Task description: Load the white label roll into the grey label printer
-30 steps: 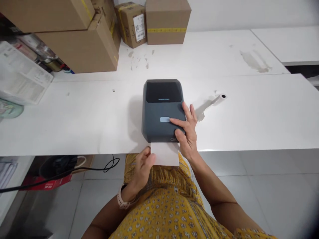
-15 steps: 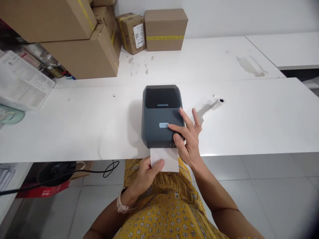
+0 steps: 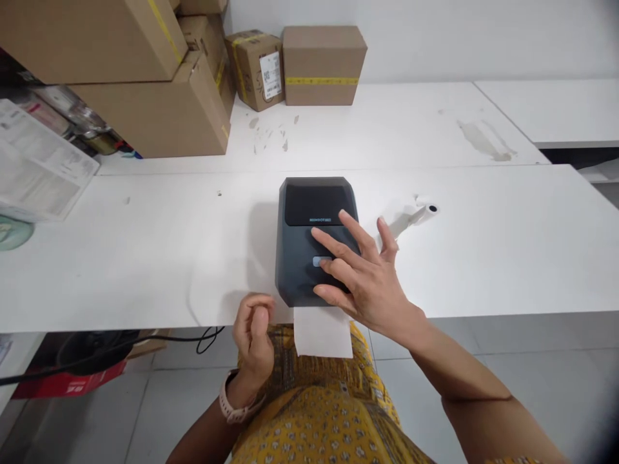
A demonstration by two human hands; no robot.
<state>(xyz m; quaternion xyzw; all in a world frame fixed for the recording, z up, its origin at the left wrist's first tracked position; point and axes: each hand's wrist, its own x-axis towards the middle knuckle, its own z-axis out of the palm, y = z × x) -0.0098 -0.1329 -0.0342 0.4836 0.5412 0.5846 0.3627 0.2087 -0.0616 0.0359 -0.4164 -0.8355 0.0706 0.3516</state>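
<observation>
At a white table's front edge, a dark printer sits with paper jutting from its near side — the right hand spread wide over it, index finger at the pale button. Beside the printer, the left hand curls narrow — clear of the paper.

White wall, white table, tiled floor
</observation>
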